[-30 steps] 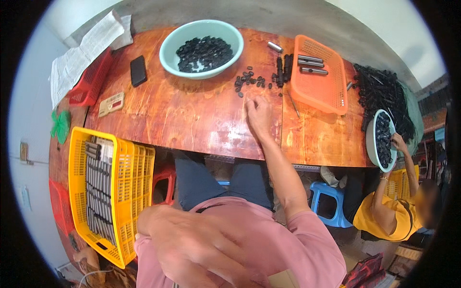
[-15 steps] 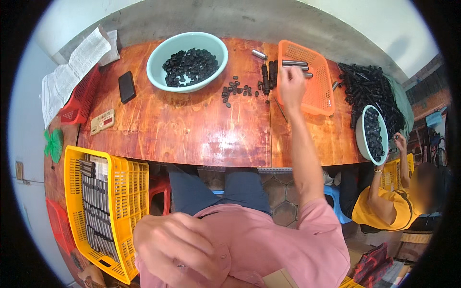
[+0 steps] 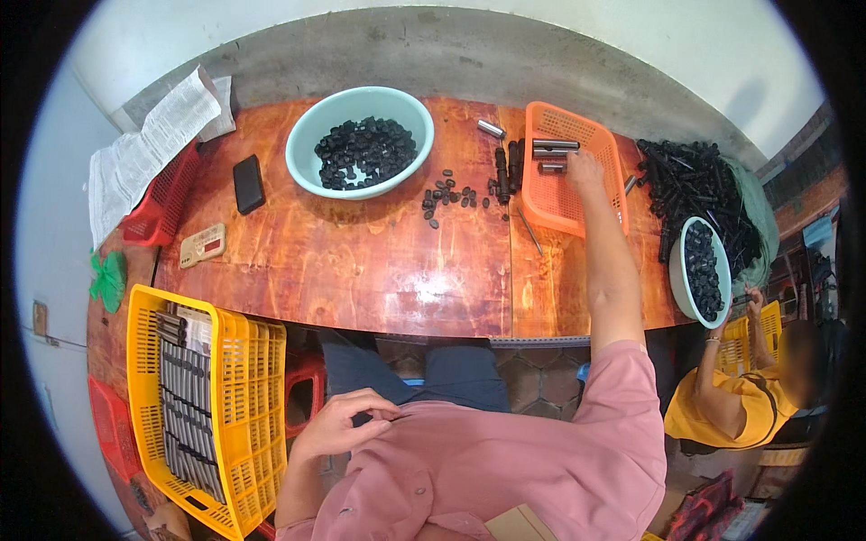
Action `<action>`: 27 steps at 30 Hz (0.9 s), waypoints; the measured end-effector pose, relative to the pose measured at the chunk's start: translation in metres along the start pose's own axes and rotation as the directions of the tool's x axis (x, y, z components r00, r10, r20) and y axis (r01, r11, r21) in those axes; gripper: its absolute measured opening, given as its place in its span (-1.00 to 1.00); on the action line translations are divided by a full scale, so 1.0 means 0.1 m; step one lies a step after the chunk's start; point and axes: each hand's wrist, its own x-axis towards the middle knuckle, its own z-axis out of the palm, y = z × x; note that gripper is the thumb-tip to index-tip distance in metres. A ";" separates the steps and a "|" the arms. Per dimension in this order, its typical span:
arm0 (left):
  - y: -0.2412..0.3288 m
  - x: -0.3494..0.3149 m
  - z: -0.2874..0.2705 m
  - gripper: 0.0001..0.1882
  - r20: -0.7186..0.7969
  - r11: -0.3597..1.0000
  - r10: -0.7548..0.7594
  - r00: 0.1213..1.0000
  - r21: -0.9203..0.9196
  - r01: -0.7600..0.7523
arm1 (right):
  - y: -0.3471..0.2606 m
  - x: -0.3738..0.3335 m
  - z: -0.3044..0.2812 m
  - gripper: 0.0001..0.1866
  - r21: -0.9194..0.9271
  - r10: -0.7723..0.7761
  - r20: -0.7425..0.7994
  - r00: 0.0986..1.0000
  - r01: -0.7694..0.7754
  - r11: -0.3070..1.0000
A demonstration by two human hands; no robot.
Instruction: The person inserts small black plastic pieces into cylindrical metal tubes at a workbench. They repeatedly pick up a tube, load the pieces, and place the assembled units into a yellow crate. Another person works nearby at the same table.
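Right hand (image 3: 586, 169) bent at silver metal tubes (image 3: 554, 144), hold unclear | under it: 1 orange rectangular plastic basket (image 3: 552, 206) | left of it: small black oval pieces (image 3: 449, 195) | farther left: 1 pale-turquoise round plastic bowl (image 3: 303, 144) | far lower left: left hand (image 3: 352, 422) curled, contents unclear

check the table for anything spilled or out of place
Small black pieces lie scattered beside the larger pale teal basin holding similar ones; a silver tube lies outside the orange basket holding others.
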 end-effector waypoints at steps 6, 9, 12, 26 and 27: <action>-0.17 0.19 0.19 -0.77 -0.016 0.999 -0.044 0.999 -0.002 0.044 | 0.09 -0.02 0.10 -0.80 -0.047 -0.088 0.190 0.978 0.099 0.994; -0.26 0.32 0.22 -0.77 -0.014 1.000 -0.031 0.999 -0.003 0.031 | 0.10 -0.12 -0.20 -0.81 -0.043 -0.060 0.208 0.976 0.071 0.997; -0.26 0.48 0.22 -0.79 -0.023 1.000 -0.015 1.000 0.015 0.015 | 0.05 -0.38 -0.82 -0.78 0.124 -0.006 0.061 0.998 -0.002 0.992; -0.47 1.70 0.31 -0.48 -0.120 0.604 -0.104 0.987 -0.797 -0.033 | -2.04 -2.78 -1.27 -0.48 0.415 -0.541 0.270 0.797 -0.603 -0.681; -0.50 1.67 0.30 -0.51 -0.102 0.630 -0.114 0.988 -0.777 -0.008 | -2.09 -2.81 -1.23 -0.47 0.402 -0.551 0.272 0.789 -0.613 -0.680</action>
